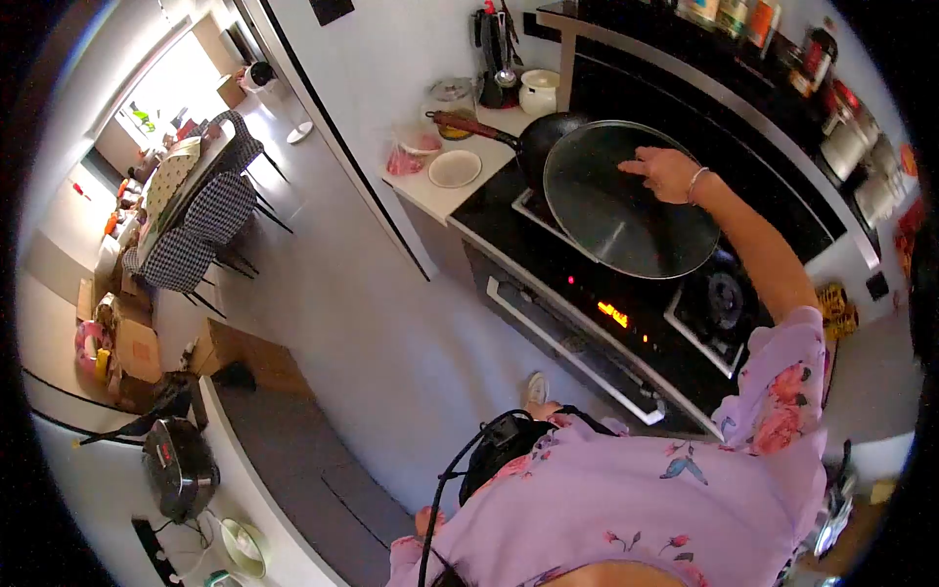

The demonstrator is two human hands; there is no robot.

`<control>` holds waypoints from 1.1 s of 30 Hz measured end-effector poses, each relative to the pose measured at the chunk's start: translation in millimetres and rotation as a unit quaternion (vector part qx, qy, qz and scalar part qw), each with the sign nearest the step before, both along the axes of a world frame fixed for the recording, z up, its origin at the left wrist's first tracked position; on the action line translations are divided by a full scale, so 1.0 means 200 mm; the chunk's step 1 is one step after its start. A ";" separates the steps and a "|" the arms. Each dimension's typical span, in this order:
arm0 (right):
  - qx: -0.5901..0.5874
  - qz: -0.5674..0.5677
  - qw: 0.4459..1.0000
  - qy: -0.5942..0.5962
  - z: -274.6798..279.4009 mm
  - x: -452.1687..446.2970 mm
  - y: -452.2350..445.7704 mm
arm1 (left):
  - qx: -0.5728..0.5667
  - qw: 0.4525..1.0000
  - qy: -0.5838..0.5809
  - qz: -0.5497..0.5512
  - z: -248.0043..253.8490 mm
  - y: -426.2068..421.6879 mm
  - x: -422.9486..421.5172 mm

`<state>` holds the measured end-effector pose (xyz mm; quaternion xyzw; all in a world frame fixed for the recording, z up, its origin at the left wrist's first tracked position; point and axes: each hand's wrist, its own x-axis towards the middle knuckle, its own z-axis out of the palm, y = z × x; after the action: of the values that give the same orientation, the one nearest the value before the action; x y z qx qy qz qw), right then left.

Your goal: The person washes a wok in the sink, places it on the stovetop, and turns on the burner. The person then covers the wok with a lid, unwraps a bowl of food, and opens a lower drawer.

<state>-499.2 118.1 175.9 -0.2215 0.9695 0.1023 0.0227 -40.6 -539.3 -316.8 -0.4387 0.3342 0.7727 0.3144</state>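
Note:
My right hand is on the upper part of a large round glass lid, its fingers closed around the knob area, which they mostly cover. The lid lies over or just above a dark wok on the black stove; whether it touches the wok cannot be seen. The wok's brown handle points left over the counter. Low in the view, my left hand hangs beside my body, partly hidden by the pink sleeve, its fingers unclear.
A white bowl, a glass jar and a cream pot stand left of the stove. Bottles line the shelf behind. At the left are checked chairs, a cardboard box and a black appliance.

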 end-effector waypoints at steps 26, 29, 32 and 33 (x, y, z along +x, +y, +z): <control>-0.108 0.040 0.993 -0.002 -0.43 -0.83 0.17 | -0.295 0.923 0.082 -0.231 0.20 0.12 -1.04; -0.114 0.043 0.992 0.026 -0.44 -0.84 0.19 | -0.359 0.895 0.140 -0.226 0.14 0.17 -1.07; -0.129 0.045 0.990 0.026 -0.44 -0.83 0.18 | -0.336 0.900 0.183 -0.211 0.18 0.23 -1.13; -0.130 0.040 0.990 0.023 -0.43 -0.83 0.18 | -0.332 0.898 0.173 -0.232 0.17 0.24 -1.14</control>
<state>-665.4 153.5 89.7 -0.2592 0.9651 -0.0190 -0.0326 -268.2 -491.4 -283.2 -0.2868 0.7130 0.5854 0.2580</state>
